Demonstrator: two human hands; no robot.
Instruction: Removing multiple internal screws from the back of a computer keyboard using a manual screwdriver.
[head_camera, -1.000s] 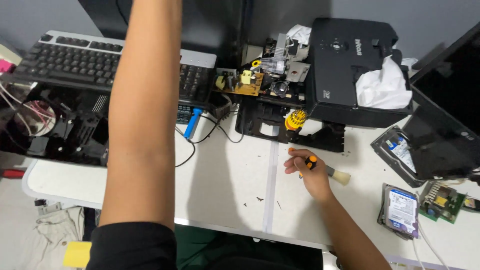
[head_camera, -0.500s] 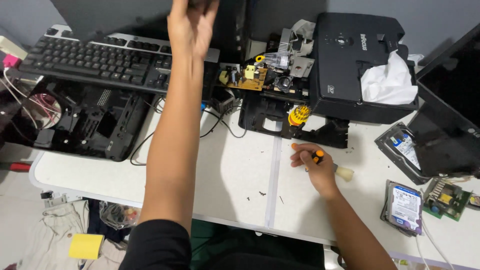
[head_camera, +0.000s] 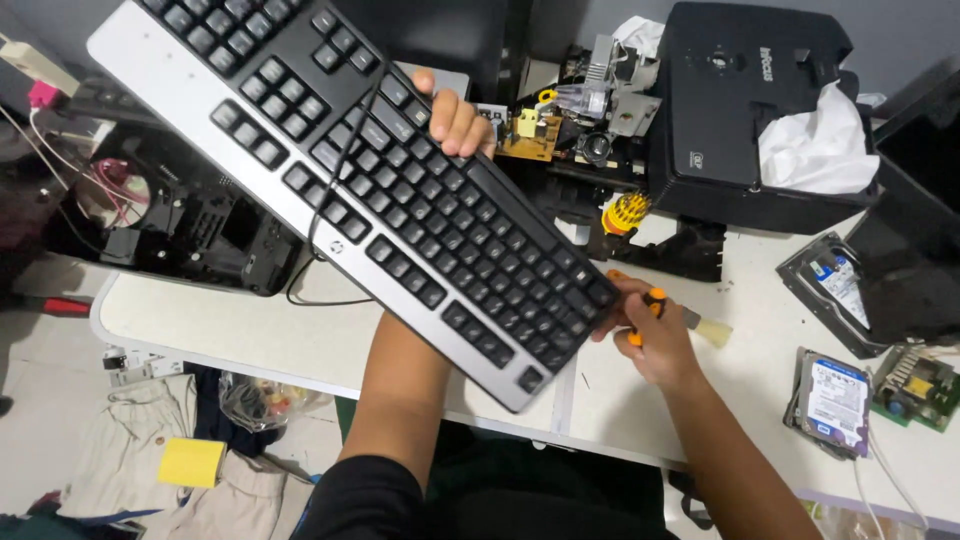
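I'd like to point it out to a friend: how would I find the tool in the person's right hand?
Start at the big black projector at the table's back. Below it, the right hand grips a small brush. Its orange handle and pale bristles set it apart from the grey drives nearby.

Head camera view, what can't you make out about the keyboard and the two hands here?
- Keyboard: its far end is cut off by the top edge.
- Left hand: only fingertips show over the keyboard's back edge; the palm and its grip are hidden behind it.
- Right hand: it covers most of the orange-handled brush, and the keyboard's corner overlaps its fingers.
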